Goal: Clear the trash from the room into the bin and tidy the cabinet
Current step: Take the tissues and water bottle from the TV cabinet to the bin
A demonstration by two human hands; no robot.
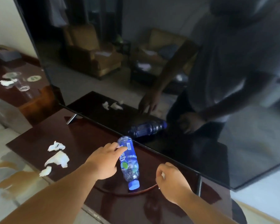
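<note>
Down on the cabinet (87, 138) top, just before the television (152, 62), the blue bottle (129, 162) lies on its side, cap toward me, so I come at it from the side. My left hand (103, 160) is spread, fingertips (124, 148) touching its label, not yet wrapped round. My right hand (171, 180) hovers curled beside the cap; whether it pinches a white scrap I cannot tell. Crumpled tissues (57, 157) wait at my left.

A single wide-angle camera, worn on the person's head, looks forward and steeply down from close range over the glossy dark cabinet (81, 135), facing the black television screen (152, 54) that slants across the upper frame; floor (10, 183) shows at the left edge.
</note>
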